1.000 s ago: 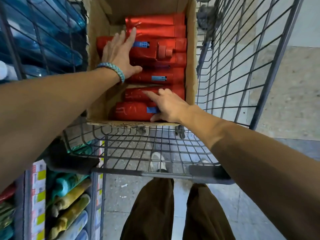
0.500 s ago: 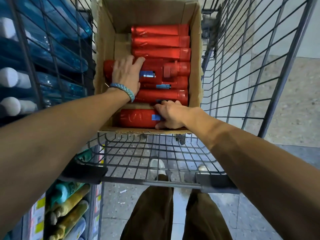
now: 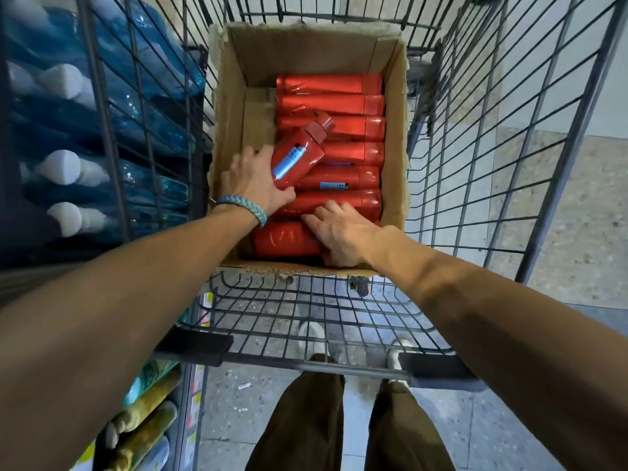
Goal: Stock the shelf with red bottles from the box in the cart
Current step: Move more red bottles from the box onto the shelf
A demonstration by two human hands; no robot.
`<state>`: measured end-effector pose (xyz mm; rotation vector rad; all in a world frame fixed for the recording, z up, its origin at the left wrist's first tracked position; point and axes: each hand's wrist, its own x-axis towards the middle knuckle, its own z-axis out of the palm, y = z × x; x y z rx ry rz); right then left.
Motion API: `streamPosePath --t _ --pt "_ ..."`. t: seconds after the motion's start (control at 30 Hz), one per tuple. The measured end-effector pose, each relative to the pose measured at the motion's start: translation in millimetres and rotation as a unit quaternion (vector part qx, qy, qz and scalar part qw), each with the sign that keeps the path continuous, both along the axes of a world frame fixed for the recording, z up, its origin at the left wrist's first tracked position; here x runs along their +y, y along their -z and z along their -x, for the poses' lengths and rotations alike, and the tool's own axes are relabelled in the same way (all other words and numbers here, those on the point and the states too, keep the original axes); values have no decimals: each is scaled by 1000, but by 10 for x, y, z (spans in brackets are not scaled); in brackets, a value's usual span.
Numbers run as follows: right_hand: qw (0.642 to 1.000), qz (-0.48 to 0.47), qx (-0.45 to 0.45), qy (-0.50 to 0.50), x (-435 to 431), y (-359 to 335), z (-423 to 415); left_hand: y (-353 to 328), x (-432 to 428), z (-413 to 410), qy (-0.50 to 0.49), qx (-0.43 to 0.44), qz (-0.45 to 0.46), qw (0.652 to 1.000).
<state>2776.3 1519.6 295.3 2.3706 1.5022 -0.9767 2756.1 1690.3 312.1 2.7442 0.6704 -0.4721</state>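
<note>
Presently the picking step, nothing shelved from this grab yet. Left of the left hand (image 3: pixel 253 185), past the cart (image 3: pixel 193 345) wire, stands the shelf (image 3: pixel 30 265). This hand curls round a red bottle (image 3: pixel 299 156), tilted cap-up above the rows in the box (image 3: pixel 394 171). The right hand (image 3: pixel 343 232) lies over the nearest bottle (image 3: pixel 282 237); whether it grips, I cannot tell. Next: lift clear, swing left.

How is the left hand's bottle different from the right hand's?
The upper bottle in the left hand tilts cap-up; the near bottle, held by the right hand, lies flat in the box. The upper bottle's blue label shows; the near bottle's is mostly covered. Both are red.
</note>
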Motion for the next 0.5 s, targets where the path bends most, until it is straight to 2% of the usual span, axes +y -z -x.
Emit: streamPosePath --t 0.2,0.33,0.5 --pt "993 86 -77 27 -32 -155 57 -62 -34 85 10 0 12 1000" --pt "987 125 -68 80 -93 -167 80 -72 -30 129 2 -9 21 1000" --pt "990 103 -47 83 -146 -163 29 -123 -42 190 0 -20 24 1000"
